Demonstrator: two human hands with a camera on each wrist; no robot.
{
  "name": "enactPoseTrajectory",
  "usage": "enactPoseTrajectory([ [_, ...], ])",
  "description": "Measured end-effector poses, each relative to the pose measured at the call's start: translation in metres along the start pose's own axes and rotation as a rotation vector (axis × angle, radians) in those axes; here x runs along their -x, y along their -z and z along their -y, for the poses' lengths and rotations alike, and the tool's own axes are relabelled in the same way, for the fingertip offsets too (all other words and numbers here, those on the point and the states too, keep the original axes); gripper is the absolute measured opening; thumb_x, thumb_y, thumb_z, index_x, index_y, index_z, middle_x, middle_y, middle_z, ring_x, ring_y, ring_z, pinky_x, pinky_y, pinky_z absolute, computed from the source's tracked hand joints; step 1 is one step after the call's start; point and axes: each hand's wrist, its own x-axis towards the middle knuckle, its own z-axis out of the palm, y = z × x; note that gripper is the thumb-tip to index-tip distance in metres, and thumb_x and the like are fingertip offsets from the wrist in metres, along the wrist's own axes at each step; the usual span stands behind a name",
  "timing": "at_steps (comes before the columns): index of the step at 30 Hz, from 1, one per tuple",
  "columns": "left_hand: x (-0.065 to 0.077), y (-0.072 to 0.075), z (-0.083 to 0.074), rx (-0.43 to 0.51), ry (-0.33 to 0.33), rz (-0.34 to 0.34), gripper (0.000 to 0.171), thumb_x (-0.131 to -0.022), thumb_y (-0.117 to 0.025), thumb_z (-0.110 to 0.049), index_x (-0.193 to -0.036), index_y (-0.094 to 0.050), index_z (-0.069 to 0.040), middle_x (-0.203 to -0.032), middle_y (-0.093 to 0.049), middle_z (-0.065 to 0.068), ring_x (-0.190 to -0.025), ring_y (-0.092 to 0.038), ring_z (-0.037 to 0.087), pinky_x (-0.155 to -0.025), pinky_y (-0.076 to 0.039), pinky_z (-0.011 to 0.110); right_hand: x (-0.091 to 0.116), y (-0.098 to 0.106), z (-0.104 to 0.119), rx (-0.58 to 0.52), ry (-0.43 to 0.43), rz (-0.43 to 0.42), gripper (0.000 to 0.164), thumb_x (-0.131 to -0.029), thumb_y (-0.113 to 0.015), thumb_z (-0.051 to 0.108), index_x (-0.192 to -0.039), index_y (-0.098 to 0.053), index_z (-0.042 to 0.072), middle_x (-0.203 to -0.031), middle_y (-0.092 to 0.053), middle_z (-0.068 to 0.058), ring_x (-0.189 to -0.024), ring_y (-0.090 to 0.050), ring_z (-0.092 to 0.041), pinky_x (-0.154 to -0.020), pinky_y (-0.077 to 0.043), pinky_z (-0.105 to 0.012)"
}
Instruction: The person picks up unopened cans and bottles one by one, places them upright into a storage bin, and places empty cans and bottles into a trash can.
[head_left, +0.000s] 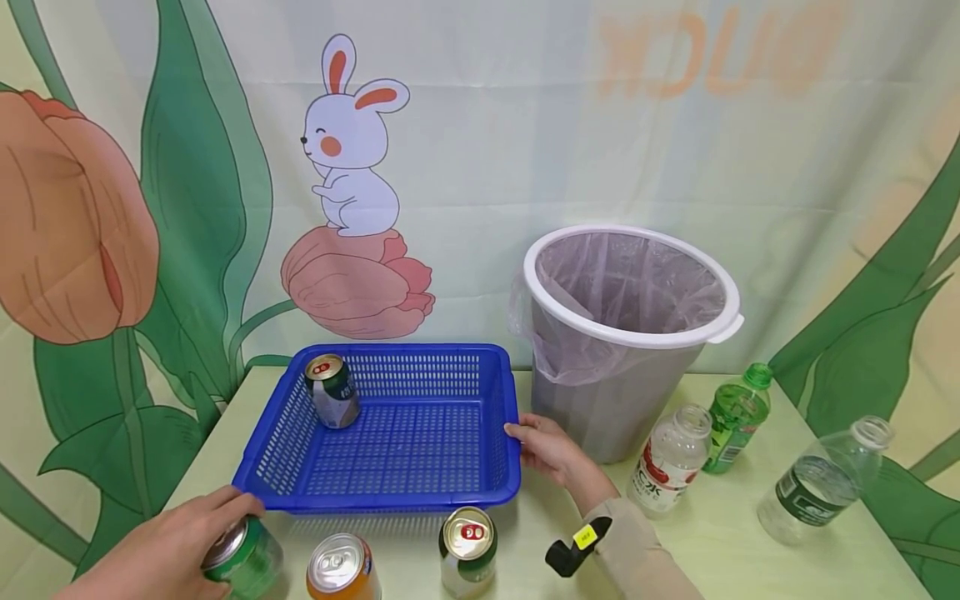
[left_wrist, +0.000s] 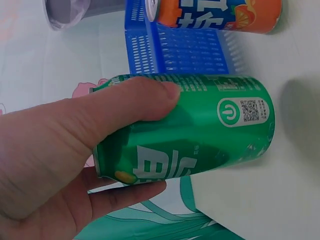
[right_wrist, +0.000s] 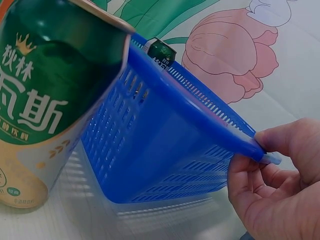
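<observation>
My left hand point(head_left: 168, 546) grips a green soda can point(left_wrist: 200, 120) around its upper part, thumb on one side and fingers on the other. It is in front of the left corner of a blue plastic basket point(head_left: 375, 498); whether its base touches the table I cannot tell. With thumb and fingers, my right hand point(right_wrist: 285, 175) pinches the basket's right rim. Inside the basket, a dark green and silver can point(head_left: 333, 396) stands at the back left. An orange can point(head_left: 341, 567) and a green and gold can point(head_left: 468, 550) stand in front of the basket.
A grey trash bin point(head_left: 600, 400) with a clear liner stands right of the basket. Beside it are a clear bottle with a red and white label point(head_left: 667, 462), a green bottle point(head_left: 738, 417) and a clear bottle with a dark label point(head_left: 821, 483). A printed curtain point(head_left: 480, 167) hangs behind.
</observation>
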Motion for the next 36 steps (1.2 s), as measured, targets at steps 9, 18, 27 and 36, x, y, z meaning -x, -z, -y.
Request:
enactPoseTrajectory([
  [9,0.008,0.015,-0.005,-0.084,-0.211,-0.044,0.061,-0.056,-0.086,-0.022,-0.107,-0.054,-0.023,-0.099,-0.051,-0.008,-0.082,-0.053,0.011,-0.061,-0.05,0.025,0.001,0.0,0.0,-0.005,-0.001,0.0,0.027,-0.093,-0.052,0.013,-0.112,-0.048,-0.006,-0.09,-0.061,-0.008,-0.071,-0.058,-0.011,-0.063,-0.05,-0.023],
  [18,0.009,0.032,-0.015,-0.212,-0.299,-0.103,0.064,-0.053,-0.087,-0.027,-0.107,-0.054,-0.022,-0.1,-0.05,-0.009,-0.083,-0.053,0.011,-0.062,-0.05,0.026,-0.001,0.0,0.0,-0.017,-0.002,0.01,0.025,-0.093,-0.051,0.012,-0.11,-0.049,-0.006,-0.088,-0.061,-0.007,-0.069,-0.059,-0.011,-0.063,-0.05,-0.022],
  [27,0.009,0.045,-0.026,-0.215,-0.314,-0.105,0.063,-0.054,-0.086,-0.023,-0.108,-0.054,-0.023,-0.099,-0.05,-0.01,-0.083,-0.051,0.008,-0.062,-0.049,0.024,-0.001,0.0,-0.001,-0.024,0.0,0.005,0.023,-0.092,-0.05,0.011,-0.109,-0.048,-0.006,-0.085,-0.061,-0.006,-0.068,-0.058,-0.01,-0.061,-0.05,-0.021],
  [36,0.006,0.053,-0.029,-0.229,-0.36,-0.148,0.062,-0.053,-0.086,-0.019,-0.106,-0.053,-0.024,-0.098,-0.049,-0.011,-0.08,-0.051,0.004,-0.06,-0.048,0.023,-0.001,0.001,-0.002,-0.018,-0.006,0.014,0.027,-0.093,-0.05,0.011,-0.113,-0.048,-0.006,-0.083,-0.061,-0.003,-0.068,-0.058,-0.009,-0.06,-0.049,-0.021],
])
